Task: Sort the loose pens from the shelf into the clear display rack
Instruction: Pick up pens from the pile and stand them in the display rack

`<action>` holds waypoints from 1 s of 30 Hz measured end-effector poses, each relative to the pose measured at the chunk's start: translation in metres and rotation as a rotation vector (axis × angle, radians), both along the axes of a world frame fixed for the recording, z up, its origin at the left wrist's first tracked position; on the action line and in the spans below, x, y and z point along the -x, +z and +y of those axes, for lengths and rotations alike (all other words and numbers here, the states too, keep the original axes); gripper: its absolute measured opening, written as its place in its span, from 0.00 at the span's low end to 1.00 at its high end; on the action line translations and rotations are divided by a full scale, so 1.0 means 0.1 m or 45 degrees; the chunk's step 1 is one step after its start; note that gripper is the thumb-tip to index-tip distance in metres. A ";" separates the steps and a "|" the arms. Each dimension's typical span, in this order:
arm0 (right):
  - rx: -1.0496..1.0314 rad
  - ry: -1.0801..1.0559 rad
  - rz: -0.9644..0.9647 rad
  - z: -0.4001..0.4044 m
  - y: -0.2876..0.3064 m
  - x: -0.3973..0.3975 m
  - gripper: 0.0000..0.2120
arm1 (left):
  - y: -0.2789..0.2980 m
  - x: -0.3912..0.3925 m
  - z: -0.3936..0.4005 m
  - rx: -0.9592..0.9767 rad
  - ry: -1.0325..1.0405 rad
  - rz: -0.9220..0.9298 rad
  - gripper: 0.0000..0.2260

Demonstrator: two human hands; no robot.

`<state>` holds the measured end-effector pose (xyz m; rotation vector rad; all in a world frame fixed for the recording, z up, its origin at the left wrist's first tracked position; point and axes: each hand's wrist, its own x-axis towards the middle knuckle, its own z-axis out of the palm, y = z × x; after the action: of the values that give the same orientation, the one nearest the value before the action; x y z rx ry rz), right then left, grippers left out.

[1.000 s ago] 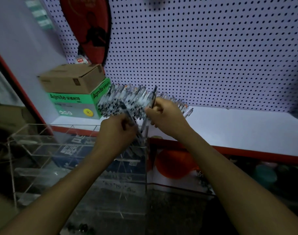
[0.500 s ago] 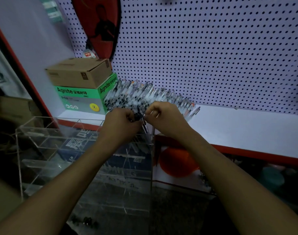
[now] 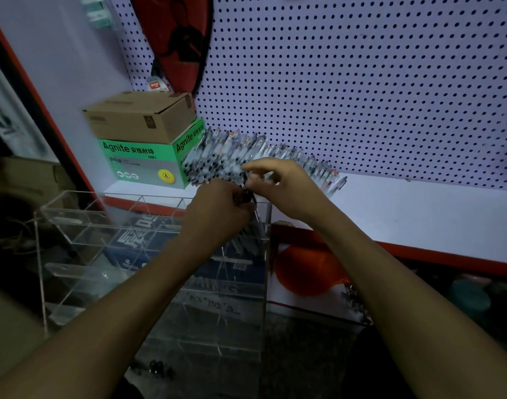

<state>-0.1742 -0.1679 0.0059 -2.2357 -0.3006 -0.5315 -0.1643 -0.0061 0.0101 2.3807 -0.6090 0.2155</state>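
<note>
A long row of loose pens (image 3: 240, 155) lies on the white shelf (image 3: 419, 208), leaning against the green box. The clear display rack (image 3: 73, 204) stands below the shelf's front edge. My left hand (image 3: 217, 210) grips a bundle of pens (image 3: 248, 240) that reaches down into the rack's top right compartment. My right hand (image 3: 289, 188) is just to the right of it, thumb and index finger pinching the dark top of a pen (image 3: 244, 178) in that bundle. The lower ends of the pens are blurred behind the acrylic.
A brown carton (image 3: 140, 116) sits on a green Agnite box (image 3: 140, 162) at the shelf's left end. Pegboard (image 3: 361, 82) backs the shelf, with a red racket cover (image 3: 174, 38) hanging on it. An orange object (image 3: 307, 272) sits under the shelf, right of the rack.
Both hands have moved together from the pen row to above the rack's top right compartment. My right index finger has lifted and stretched out.
</note>
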 end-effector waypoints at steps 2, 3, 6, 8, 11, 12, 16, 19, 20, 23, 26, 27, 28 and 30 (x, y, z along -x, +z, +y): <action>0.010 -0.004 -0.005 0.02 0.03 -0.01 0.10 | -0.01 0.00 -0.02 -0.031 0.004 -0.005 0.09; 0.003 -0.020 0.001 0.03 0.04 -0.01 0.09 | -0.02 0.00 -0.03 -0.044 0.001 0.000 0.10; 0.018 -0.086 0.036 -0.01 0.07 0.00 0.07 | -0.06 0.02 -0.05 -0.096 0.000 0.008 0.15; -0.007 -0.099 0.093 -0.06 0.09 0.02 0.06 | -0.10 0.01 -0.07 -0.122 0.004 0.007 0.13; -0.019 -0.045 0.156 -0.08 0.11 0.06 0.06 | -0.14 0.01 -0.09 -0.157 0.014 -0.008 0.11; 0.024 -0.033 0.144 -0.05 0.11 0.07 0.06 | -0.15 0.01 -0.09 -0.173 0.016 -0.013 0.12; 0.149 -0.014 0.137 -0.02 0.05 0.05 0.11 | -0.14 0.06 -0.06 -0.152 -0.013 -0.050 0.06; 0.144 -0.018 0.126 -0.05 -0.02 0.05 0.11 | -0.10 0.10 0.02 -0.070 0.001 -0.148 0.11; 0.101 -0.026 0.122 -0.06 -0.05 0.06 0.09 | -0.08 0.10 0.05 -0.021 -0.002 -0.184 0.11; 0.072 -0.048 0.170 -0.13 -0.13 0.11 0.09 | -0.02 0.07 0.14 0.102 0.060 -0.305 0.09; 0.036 -0.025 0.360 -0.23 -0.13 0.14 0.17 | 0.01 -0.02 0.21 0.104 0.157 -0.049 0.21; 0.040 -0.023 0.376 -0.24 -0.10 0.16 0.20 | 0.02 -0.06 0.23 0.089 0.158 0.120 0.25; 0.060 -0.023 0.362 -0.24 -0.07 0.17 0.24 | 0.04 -0.09 0.24 0.104 0.131 0.283 0.26; 0.114 -0.027 0.316 -0.18 -0.03 0.17 0.30 | 0.05 -0.12 0.25 0.192 0.014 0.489 0.22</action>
<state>-0.1912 -0.1862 0.0031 -2.3642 -0.1753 -0.2514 -0.1519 0.0184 0.0154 2.1985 -0.3827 -0.1839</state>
